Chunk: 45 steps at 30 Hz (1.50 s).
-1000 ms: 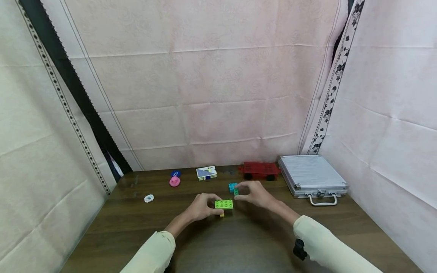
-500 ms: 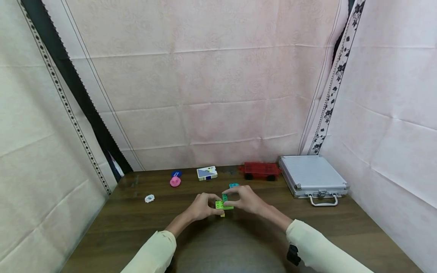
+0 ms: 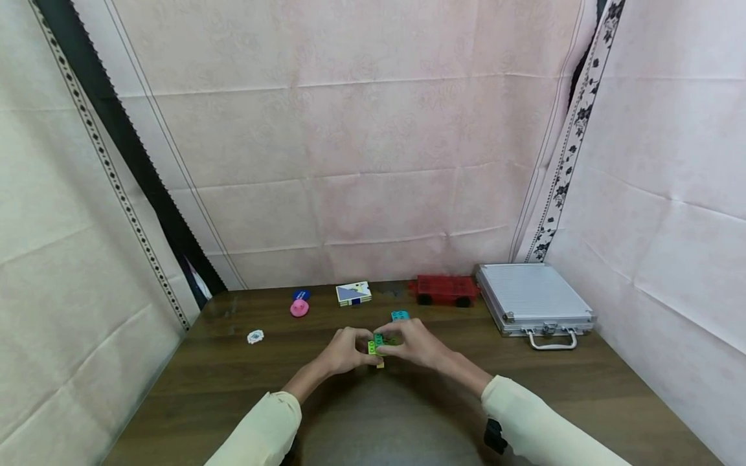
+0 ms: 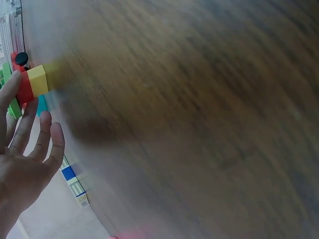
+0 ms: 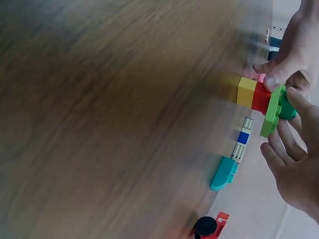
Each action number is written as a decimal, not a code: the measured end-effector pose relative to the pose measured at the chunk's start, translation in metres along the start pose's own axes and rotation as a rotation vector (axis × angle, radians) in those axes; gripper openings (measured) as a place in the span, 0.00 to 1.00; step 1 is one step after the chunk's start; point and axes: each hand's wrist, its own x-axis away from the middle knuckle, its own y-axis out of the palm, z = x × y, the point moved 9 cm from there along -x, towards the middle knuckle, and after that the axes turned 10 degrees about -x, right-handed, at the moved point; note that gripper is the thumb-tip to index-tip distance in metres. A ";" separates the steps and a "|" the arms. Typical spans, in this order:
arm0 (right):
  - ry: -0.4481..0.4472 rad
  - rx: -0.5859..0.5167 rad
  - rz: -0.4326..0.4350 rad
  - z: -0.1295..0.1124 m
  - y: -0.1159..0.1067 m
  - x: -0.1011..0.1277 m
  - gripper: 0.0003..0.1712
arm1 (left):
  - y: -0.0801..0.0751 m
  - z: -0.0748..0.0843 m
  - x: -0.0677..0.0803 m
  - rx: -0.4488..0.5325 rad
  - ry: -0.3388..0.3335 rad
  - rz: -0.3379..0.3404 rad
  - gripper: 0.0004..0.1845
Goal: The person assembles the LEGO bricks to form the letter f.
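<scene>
Yellow (image 5: 245, 91), red (image 5: 260, 97) and lime-green (image 5: 270, 115) toy building bricks form a small tower, yellow at the bottom on the table. My left hand (image 3: 342, 351) pinches this tower between thumb and fingers near the red and lime bricks. On the lime brick's studs sits a darker green brick (image 5: 287, 107), which my right hand (image 3: 415, 343) pinches; whether it is fully pressed on I cannot tell. Behind the right hand's fingers lies a turquoise brick (image 3: 399, 315), rounded at one end in the right wrist view.
At the table's back stand a red toy wagon (image 3: 445, 290) with black wheels and a silver case (image 3: 536, 301) to its right. Further left lie a flat picture block (image 3: 353, 294), a pink piece (image 3: 299, 308), a blue piece (image 3: 301, 295) and a white flower-like piece (image 3: 255, 337).
My right hand has lifted the green brick from beside the turquoise one and carried it left onto the lime brick. My left hand has stayed at the tower.
</scene>
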 end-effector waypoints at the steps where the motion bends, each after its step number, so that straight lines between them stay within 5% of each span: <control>1: 0.003 -0.011 -0.001 0.001 0.000 0.000 0.19 | 0.000 0.000 0.000 0.000 0.001 0.000 0.14; 21: 0.042 0.083 -0.053 0.004 0.006 -0.001 0.21 | 0.000 -0.004 0.001 0.002 -0.026 0.003 0.18; 31: -0.024 0.093 -0.082 -0.006 0.000 0.000 0.21 | 0.002 -0.002 0.000 0.001 -0.018 0.004 0.18; 38: -0.053 0.029 -0.019 -0.002 -0.018 -0.004 0.20 | 0.002 -0.003 0.000 0.000 -0.041 -0.007 0.24; 45: 0.027 -0.013 0.045 0.021 -0.039 -0.011 0.20 | 0.003 -0.006 -0.001 -0.028 -0.060 -0.010 0.25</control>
